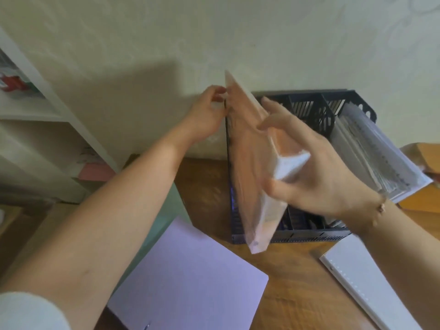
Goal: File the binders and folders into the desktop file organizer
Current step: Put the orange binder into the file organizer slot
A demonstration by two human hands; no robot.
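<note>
Pale sleeve (26, 310) on left arm; thin bracelet (382, 207) on right wrist.

White shelving unit (35, 110) at left, cream wall (214, 32) behind wooden desk (285, 294).

Both bare forearms reach forward, hands raised.
The left hand (205, 115) pinches with curled fingertips, wrist bent back. The right hand (316, 167) spreads its fingers and thumb in a grip, a thin bracelet at the wrist.
</note>
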